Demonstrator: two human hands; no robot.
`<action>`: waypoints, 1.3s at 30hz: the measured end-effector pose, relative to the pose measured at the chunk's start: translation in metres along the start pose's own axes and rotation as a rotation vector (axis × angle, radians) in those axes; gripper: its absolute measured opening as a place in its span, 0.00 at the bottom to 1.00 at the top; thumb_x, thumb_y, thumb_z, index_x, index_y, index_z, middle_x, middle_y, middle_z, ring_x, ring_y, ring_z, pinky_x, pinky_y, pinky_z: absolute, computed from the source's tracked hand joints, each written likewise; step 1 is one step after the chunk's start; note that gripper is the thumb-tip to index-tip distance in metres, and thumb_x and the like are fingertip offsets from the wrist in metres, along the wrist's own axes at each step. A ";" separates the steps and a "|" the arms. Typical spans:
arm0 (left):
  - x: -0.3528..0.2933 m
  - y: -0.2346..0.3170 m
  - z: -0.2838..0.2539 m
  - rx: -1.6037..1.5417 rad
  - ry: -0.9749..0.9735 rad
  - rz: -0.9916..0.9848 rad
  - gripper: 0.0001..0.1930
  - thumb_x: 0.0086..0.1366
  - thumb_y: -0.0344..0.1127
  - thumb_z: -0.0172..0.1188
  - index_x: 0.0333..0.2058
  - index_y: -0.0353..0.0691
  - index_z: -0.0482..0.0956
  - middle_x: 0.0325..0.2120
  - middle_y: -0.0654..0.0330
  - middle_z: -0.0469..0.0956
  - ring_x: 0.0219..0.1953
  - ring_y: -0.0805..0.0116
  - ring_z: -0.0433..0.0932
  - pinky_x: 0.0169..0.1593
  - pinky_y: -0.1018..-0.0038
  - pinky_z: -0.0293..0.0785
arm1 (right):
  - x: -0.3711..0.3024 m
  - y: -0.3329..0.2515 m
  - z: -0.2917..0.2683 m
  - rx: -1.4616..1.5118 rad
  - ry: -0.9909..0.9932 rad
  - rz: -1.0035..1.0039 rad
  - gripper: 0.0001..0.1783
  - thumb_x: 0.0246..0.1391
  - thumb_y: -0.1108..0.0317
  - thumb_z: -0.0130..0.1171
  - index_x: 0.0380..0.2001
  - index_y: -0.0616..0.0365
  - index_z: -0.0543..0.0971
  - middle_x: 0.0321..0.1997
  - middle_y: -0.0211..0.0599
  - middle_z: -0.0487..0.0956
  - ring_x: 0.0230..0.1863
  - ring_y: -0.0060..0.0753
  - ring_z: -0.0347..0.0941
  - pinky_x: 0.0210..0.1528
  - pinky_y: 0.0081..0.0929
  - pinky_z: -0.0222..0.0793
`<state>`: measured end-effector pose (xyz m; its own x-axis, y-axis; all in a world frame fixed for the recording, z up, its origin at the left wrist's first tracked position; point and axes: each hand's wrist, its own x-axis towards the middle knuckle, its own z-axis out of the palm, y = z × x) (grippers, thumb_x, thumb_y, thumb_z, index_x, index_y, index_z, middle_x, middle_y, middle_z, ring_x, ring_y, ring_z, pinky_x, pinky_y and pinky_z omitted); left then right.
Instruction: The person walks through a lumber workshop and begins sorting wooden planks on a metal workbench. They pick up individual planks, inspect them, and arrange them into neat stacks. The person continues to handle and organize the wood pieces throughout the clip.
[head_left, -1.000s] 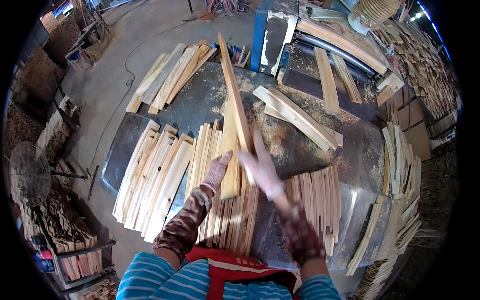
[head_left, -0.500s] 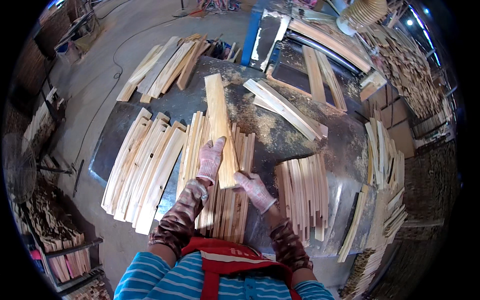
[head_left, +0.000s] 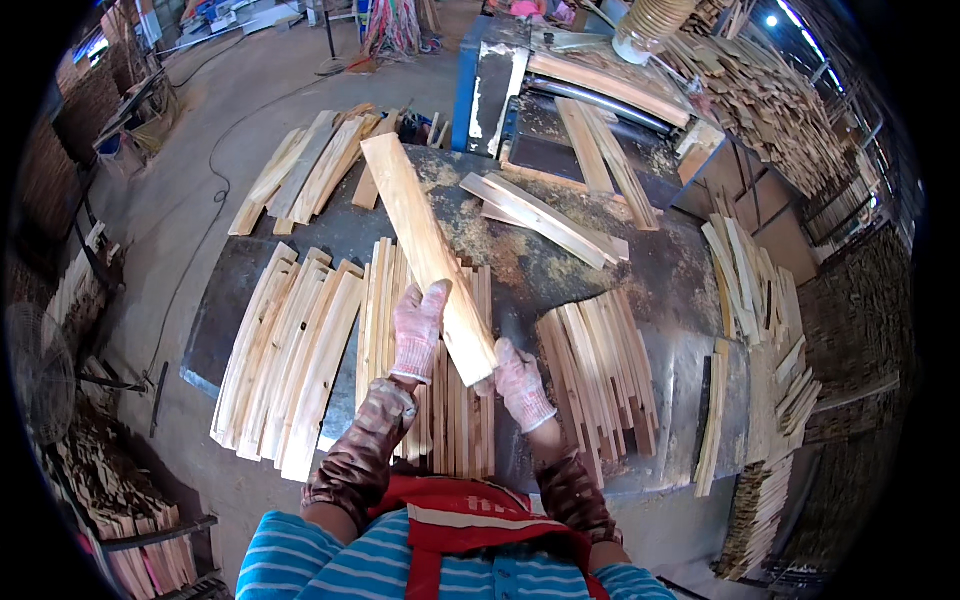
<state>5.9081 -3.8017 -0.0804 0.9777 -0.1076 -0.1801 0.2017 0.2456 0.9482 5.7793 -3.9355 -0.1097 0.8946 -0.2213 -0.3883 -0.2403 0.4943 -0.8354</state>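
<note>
Both my gloved hands hold one wooden plank (head_left: 425, 240) tilted above the table, its far end leaning left. My left hand (head_left: 418, 325) is closed around its left edge below the middle. At the near right corner, my right hand (head_left: 521, 384) grips the end of the plank. Directly underneath lies a row of narrow wood strips (head_left: 463, 420), partly hidden by the plank and my left arm. Left of that sits a group of wider boards (head_left: 285, 355). A bundle of wood strips (head_left: 600, 365) rests to the right of my right hand.
The dark metal table (head_left: 515, 300) carries scattered sawdust. Two crossed boards (head_left: 545, 222) lie beyond my hands, and more boards (head_left: 310, 170) at the far left. A machine with a roller (head_left: 600, 105) stands at the far end. Stacked wood (head_left: 760, 110) fills the right side.
The plank has turned, its far end swinging left and its near end shifting slightly right. Both hands still grip it. The whole view has shifted a little.
</note>
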 end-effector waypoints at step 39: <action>0.279 -0.083 0.259 -0.202 -0.805 -0.403 0.32 0.68 0.55 0.58 0.62 0.38 0.64 0.59 0.49 0.70 0.64 0.50 0.66 0.65 0.48 0.65 | 0.274 -0.110 -0.317 -0.527 0.347 -0.278 0.23 0.64 0.59 0.59 0.56 0.63 0.76 0.49 0.33 0.80 0.44 0.24 0.75 0.47 0.24 0.75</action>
<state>6.1494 -4.1018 -0.1414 0.5115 -0.8406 -0.1781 0.5985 0.1998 0.7758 5.9311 -4.3165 -0.2477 0.7981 -0.5807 -0.1609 -0.2494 -0.0752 -0.9655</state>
